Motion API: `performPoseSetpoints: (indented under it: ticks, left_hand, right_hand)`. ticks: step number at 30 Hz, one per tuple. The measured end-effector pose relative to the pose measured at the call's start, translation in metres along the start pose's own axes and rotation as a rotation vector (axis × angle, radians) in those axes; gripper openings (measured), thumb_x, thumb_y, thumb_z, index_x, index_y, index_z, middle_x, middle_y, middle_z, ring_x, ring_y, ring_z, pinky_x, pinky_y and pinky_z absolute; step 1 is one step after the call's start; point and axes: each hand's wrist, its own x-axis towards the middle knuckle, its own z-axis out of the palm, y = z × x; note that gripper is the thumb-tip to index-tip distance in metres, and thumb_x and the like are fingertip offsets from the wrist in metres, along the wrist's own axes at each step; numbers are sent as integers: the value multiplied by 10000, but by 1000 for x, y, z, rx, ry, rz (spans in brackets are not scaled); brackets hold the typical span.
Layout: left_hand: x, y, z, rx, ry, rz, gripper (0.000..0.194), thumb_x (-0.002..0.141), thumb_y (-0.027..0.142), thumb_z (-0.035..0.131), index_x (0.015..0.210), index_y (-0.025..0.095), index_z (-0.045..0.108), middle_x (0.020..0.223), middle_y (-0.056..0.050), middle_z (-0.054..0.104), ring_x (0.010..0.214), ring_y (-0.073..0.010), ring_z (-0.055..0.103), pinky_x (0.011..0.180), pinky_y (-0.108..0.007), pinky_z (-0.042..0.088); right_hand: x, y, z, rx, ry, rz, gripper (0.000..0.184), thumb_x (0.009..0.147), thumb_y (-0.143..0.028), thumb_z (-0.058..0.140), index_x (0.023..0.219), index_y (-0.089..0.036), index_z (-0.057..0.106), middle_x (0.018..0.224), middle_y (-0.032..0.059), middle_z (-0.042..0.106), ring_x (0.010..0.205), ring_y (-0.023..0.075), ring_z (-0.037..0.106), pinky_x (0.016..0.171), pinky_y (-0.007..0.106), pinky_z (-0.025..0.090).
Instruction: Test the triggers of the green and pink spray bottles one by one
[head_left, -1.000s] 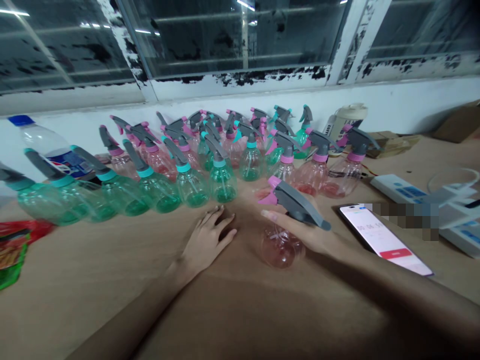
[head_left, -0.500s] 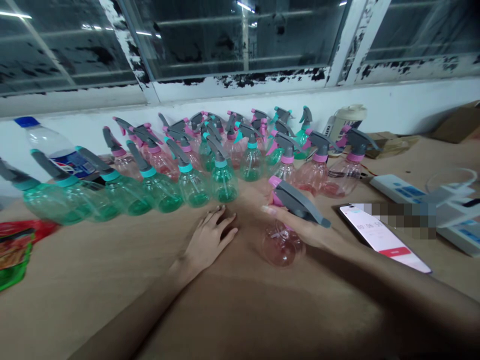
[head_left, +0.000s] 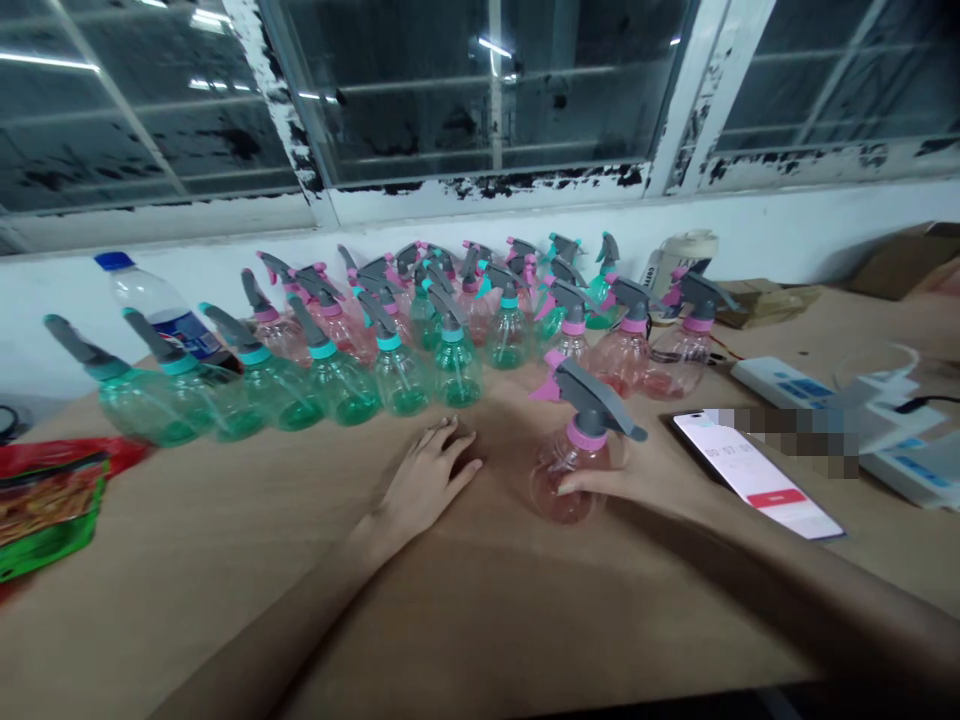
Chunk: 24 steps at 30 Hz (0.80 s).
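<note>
A pink spray bottle (head_left: 568, 497) with a grey-and-pink trigger head stands upright on the table in front of me. My right hand (head_left: 626, 485) is wrapped around its body from the right; the thumb shows in front, and the other fingers are hidden behind it. To the left of the bottle, my left hand (head_left: 429, 475) lies palm down on the tabletop with its fingers spread, holding nothing. Its fingertips are just in front of a green spray bottle (head_left: 459, 378) in a row of several similar ones. Behind them stand more pink spray bottles (head_left: 619, 360).
A lit phone (head_left: 772, 480) and white power strips (head_left: 784, 385) lie at the right. At the left are a cola bottle (head_left: 161, 300) and a red-and-green snack packet (head_left: 52, 500). A white cup (head_left: 679, 260) stands by the wall. Cardboard (head_left: 900, 260) is at the back right.
My right hand has shifted from the neck and trigger head down to the body of the pink spray bottle. The left hand remains flat. The view has tilted slightly.
</note>
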Motion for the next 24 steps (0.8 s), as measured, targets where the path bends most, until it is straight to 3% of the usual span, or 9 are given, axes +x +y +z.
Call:
performPoseSetpoints:
  ticks: [3, 8, 13, 19, 24]
  left_hand:
    - [-7, 2, -4, -39, -27, -22, 404, 924, 397, 452, 1257, 176, 512, 1365, -109, 441, 1266, -256, 394, 1043, -414, 326]
    - [-22, 13, -18, -106, -65, -42, 389, 913, 368, 476, 1256, 186, 493, 1305, -92, 491, 1211, -242, 452, 1005, -410, 373]
    - [-37, 25, -27, -107, -48, -9, 365, 917, 356, 472, 1238, 185, 498, 1276, -84, 503, 1184, -227, 471, 990, -386, 394]
    - [-42, 21, -15, -10, -31, 17, 381, 921, 357, 458, 1234, 147, 511, 1340, -130, 452, 1247, -277, 408, 1015, -434, 364]
    - [-43, 30, -25, -216, -48, -17, 333, 914, 335, 468, 1191, 168, 546, 1331, -119, 463, 1245, -280, 409, 1022, -467, 350]
  right_hand:
    - [-11, 2, -5, -13, 3, -9, 535, 648, -516, 706, 1091, -250, 565, 1053, 56, 655, 993, 288, 605, 846, 466, 482]
    - [-11, 11, -3, -174, 73, -62, 569, 680, -552, 665, 1138, -239, 537, 1120, 77, 624, 1028, 296, 586, 861, 476, 468]
    - [24, 13, 9, -282, 106, -66, 551, 703, -600, 614, 1091, -209, 592, 1081, 113, 624, 1047, 311, 567, 843, 472, 468]
    - [79, 14, 28, -354, 147, -12, 563, 706, -601, 613, 1065, -168, 602, 1057, 140, 640, 1017, 315, 584, 815, 432, 474]
    - [105, 13, 39, -390, 151, 71, 671, 730, -671, 517, 1174, -167, 534, 928, 156, 672, 910, 358, 625, 665, 430, 484]
